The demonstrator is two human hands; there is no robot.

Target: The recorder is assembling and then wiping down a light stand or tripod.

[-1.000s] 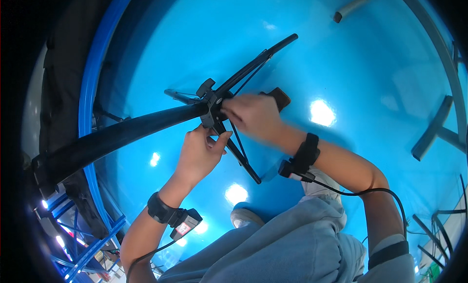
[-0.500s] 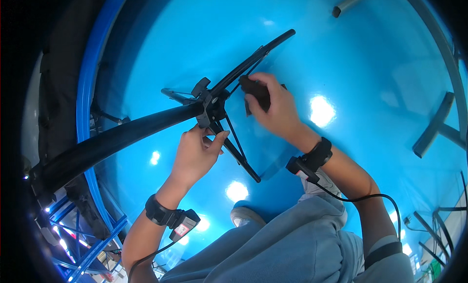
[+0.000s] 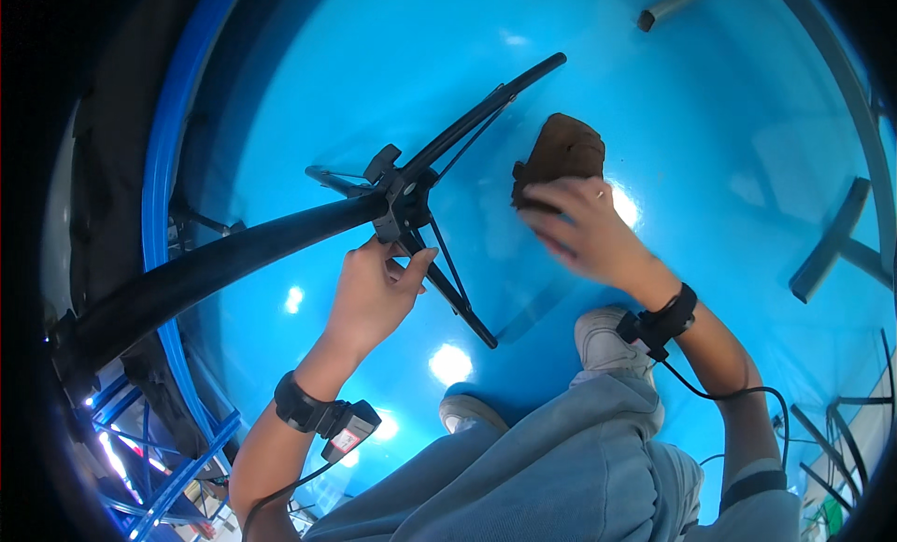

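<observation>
A black tripod stand (image 3: 252,245) slants in from the left, its thick pole ending at a hub with spread legs and thin braces. My left hand (image 3: 374,285) pinches one leg just below the hub, thumb and fingers closed round it. To the right of the hub, apart from the stand, my right hand (image 3: 598,234) grips the lower end of a dark brown cloth (image 3: 567,148). Motion smears the fingers a little, and the cloth's upper part sticks out beyond them. Both wrists wear black straps with small cabled boxes.
My shoes (image 3: 607,341) stand on the glossy blue floor (image 3: 710,262). Blue metal framing (image 3: 161,168) curves along the left side. Grey metal feet (image 3: 830,243) of a frame stand at the right, with another grey tube (image 3: 668,7) at the top.
My right hand has moved right and slightly down, away from the stand, taking the cloth with it; more of the cloth now shows. My left hand has stayed on the leg.
</observation>
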